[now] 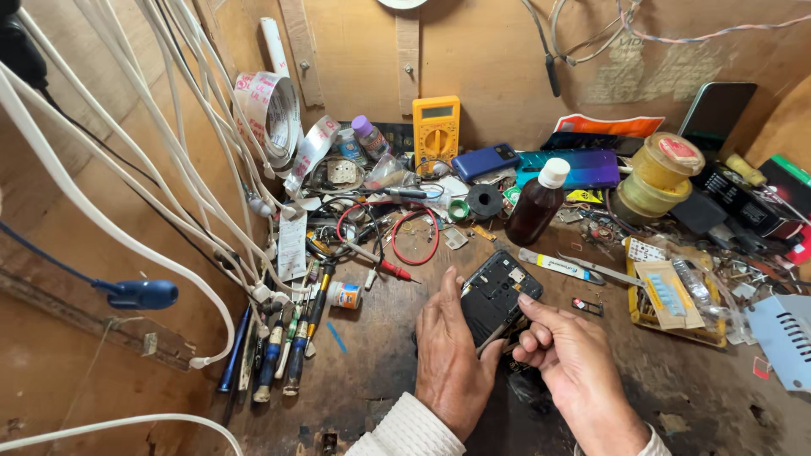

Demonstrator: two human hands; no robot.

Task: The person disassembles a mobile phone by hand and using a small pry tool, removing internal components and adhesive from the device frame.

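The opened phone (497,295), back cover off w/ dark flat innards and small metal shields showing, lay on the scuffed wooden bench (372,363) near centre, tilted on the diagonal. Left hand (449,359) was cupped over its lower-left edge, fingers curled round the frame, gripping it. Right hand (568,350) was pinched shut, thumb & forefinger tip pressed on the phone's right edge; whether it held a small tool, can't tell. Both cuffs were white ribbed knit.

Behind the phone stood a brown glass bottle (536,207) w/ white cap, and a boxy yellow multimeter (436,127) leaned on the plywood back wall. A glossy blue-purple phone (583,167) lay flat beside the bottle. Thin red wire loop (416,236) curled left of that. Row of slim screwdrivers (287,346) w/ blue & black handles lay at the left, under a bundle of smooth white cables (169,169). A yellow plastic tray (667,304) of bits sat at the right.
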